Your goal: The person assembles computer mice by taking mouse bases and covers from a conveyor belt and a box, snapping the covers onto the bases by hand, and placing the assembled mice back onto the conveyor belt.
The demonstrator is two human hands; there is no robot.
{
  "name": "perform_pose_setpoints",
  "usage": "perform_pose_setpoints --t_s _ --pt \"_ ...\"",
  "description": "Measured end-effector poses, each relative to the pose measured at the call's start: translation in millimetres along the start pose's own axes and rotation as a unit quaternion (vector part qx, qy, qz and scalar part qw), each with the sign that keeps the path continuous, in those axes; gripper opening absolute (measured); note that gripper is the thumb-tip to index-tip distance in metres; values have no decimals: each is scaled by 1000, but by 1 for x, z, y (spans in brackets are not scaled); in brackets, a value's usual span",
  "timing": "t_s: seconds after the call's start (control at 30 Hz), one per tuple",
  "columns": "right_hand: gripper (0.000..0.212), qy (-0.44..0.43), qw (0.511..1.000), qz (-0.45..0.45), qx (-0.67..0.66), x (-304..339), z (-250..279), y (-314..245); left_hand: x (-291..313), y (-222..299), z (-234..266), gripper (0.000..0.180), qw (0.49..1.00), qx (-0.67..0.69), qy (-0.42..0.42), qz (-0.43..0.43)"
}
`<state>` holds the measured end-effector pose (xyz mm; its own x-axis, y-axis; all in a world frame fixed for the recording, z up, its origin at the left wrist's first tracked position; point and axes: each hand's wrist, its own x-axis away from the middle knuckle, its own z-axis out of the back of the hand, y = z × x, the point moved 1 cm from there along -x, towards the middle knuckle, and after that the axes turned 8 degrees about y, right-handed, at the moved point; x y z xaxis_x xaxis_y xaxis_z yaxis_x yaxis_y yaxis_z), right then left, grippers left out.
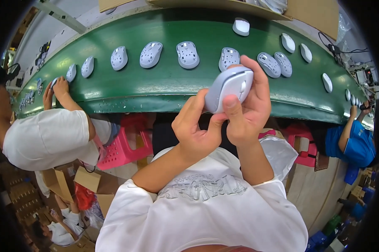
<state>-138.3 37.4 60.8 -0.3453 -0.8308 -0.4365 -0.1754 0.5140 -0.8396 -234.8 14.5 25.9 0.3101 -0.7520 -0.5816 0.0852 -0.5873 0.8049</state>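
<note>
A pale grey-white computer mouse (228, 90) is raised over the near edge of the green belt, tilted, its scroll wheel side facing up. My left hand (198, 126) pinches its lower left end between thumb and fingers. Around its right side curls my right hand (250, 105), thumb pressed on the top near the wheel. Just behind lies another mouse (229, 58), partly covered by the held one. Farther left on the belt a mouse without its top cover (188, 54) shows its inner parts. Two more, a coverless mouse (269, 64) and its neighbour (283, 64), touch each other at the right.
The green belt (156, 90) runs across, with covered mice such as a white mouse (241, 27) at the far side. Co-workers in a white shirt (51, 136) and a blue shirt (351, 143) sit left and right. Pink stools (126, 143) and cardboard boxes (99, 182) stand below.
</note>
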Motion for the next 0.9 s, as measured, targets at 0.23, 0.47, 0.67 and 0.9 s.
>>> perform_pose_setpoints --t_s 0.23,0.47,0.67,0.9 --pt "45 10 994 -107 3 1 -2 -5 0 4 8 42 995 -95 -34 -27" --pt "44 -62 989 -95 -95 -2 6 11 3 -14 14 47 999 24 -10 43" --pt "43 -50 984 -161 -59 1 11 13 3 -18 19 49 997 48 -32 53" --pt "41 -25 990 -132 -45 5 10 15 1 -17 20 49 998 18 -53 29"
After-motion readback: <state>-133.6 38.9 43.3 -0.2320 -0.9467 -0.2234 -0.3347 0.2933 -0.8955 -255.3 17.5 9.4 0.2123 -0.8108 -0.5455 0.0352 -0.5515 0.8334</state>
